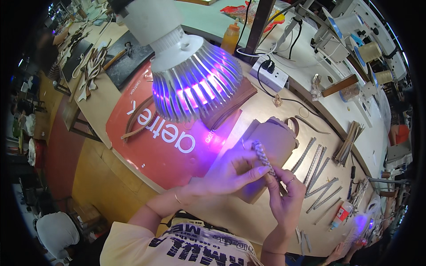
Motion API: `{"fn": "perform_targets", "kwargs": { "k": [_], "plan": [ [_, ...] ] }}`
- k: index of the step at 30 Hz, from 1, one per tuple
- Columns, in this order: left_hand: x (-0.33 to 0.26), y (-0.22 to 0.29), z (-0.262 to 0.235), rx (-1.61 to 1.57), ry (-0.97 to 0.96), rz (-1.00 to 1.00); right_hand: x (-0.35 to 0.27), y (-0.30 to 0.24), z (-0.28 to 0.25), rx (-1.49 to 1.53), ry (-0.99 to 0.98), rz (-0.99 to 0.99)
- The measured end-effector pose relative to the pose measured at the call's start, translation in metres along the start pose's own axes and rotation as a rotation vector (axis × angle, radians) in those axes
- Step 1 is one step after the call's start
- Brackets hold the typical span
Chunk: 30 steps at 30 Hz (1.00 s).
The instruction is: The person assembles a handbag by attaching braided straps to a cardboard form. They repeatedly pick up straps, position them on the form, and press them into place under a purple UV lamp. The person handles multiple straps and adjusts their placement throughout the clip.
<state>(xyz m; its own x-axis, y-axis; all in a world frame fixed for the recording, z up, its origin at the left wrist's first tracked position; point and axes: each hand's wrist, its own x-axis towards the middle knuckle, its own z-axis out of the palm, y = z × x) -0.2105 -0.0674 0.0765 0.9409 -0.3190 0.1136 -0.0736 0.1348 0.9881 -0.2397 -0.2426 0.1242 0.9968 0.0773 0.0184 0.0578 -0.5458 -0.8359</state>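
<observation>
Bare hands at centre: 2, one left hand (233, 171), one right hand (286, 195). Slim grey-brown braided strip (262, 154) between them: 1. Loose grey braided strips (313, 164), right of centre: approx. 7, some crossing, so count uncertain. Silver finned lamp (197, 84), upper centre: 1. Glossy red sheet with white lettering (148, 162), left of centre: 1. White rectangular power strip (270, 75), upper right: 1. Amber squeeze bottle (230, 40), top centre: 1. Small red-labelled bottle (341, 215), lower right: 1. Cream thread spools (369, 52), upper right: at least 2
</observation>
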Motion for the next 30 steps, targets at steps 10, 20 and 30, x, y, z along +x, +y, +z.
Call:
{"fn": "perform_targets", "kwargs": {
  "k": [10,20,30],
  "plan": [
    [0.182,-0.066,-0.124,1.128,-0.039,0.228,-0.024,0.032,-0.014,0.138,0.186,0.193],
    [0.201,-0.076,-0.134,1.177,-0.346,0.087,-0.035,0.048,-0.020,0.169,0.242,0.271],
    [0.135,-0.037,-0.139,1.076,-0.141,0.286,-0.037,0.050,-0.023,0.176,0.218,0.238]
  ]
}}
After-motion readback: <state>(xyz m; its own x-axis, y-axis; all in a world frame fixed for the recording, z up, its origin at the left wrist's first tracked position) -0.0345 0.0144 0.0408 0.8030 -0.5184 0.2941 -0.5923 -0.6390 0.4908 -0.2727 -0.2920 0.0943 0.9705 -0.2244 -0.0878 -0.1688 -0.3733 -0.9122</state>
